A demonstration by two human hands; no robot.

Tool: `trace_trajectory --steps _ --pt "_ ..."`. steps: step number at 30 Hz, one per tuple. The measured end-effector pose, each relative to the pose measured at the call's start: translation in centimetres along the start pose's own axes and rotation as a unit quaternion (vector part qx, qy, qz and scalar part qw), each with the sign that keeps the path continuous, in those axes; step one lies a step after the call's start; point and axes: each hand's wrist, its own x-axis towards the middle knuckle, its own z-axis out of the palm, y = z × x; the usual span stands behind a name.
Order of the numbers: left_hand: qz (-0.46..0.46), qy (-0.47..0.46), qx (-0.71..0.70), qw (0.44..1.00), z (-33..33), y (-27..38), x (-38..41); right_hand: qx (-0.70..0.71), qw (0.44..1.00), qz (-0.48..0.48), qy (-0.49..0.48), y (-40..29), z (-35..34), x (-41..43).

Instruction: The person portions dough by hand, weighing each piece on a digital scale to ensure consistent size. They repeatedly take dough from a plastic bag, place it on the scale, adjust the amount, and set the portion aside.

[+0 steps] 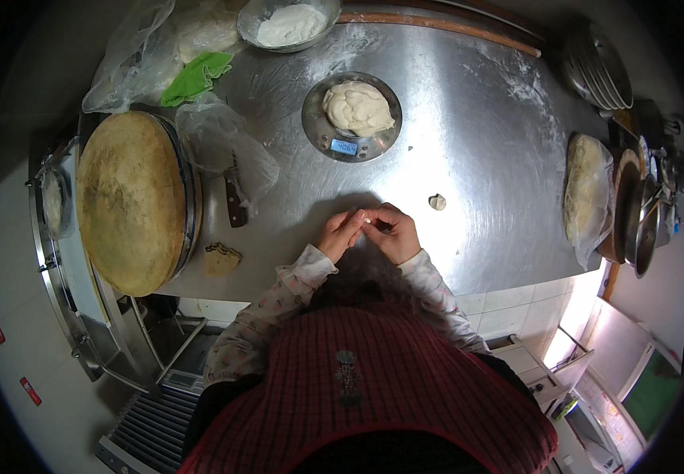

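My left hand [341, 232] and my right hand [395, 232] meet at the fingertips above the near part of a steel worktop [294, 249]. Between the fingertips is a tiny white bit, apparently dough [367, 221], mostly hidden by the fingers. Beyond the hands, a round digital kitchen scale [313, 118] with a lit display carries a large lump of pale dough [358, 108]. Right of my right hand, a small dough piece [437, 202] lies on the steel, apart from the hand.
At left stand a thick round wooden chopping board [132, 201], a wooden-handled knife [235, 204] partly under a plastic bag [229, 142], and a dough scrap [222, 259]. Behind are a green cloth [197, 78], a flour bowl [291, 26] and a rolling pin [443, 25]. Bagged dough [585, 189] lies right.
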Motion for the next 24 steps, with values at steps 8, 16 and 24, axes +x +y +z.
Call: trace_trajectory --steps 8,16,24 --pt "-0.001 0.005 -0.026 1.0 -0.4 -0.4 0.3 -0.002 1.0 -0.008 0.0 0.1 0.4 0.2" --pt "-0.034 0.056 -0.034 0.997 -0.5 -1.6 1.0 -0.024 0.999 -0.022 0.003 0.4 0.3 1.0" --pt "0.001 0.035 -0.049 0.998 -0.6 -2.1 1.4 -0.083 0.994 -0.061 0.026 1.1 0.2 0.9"
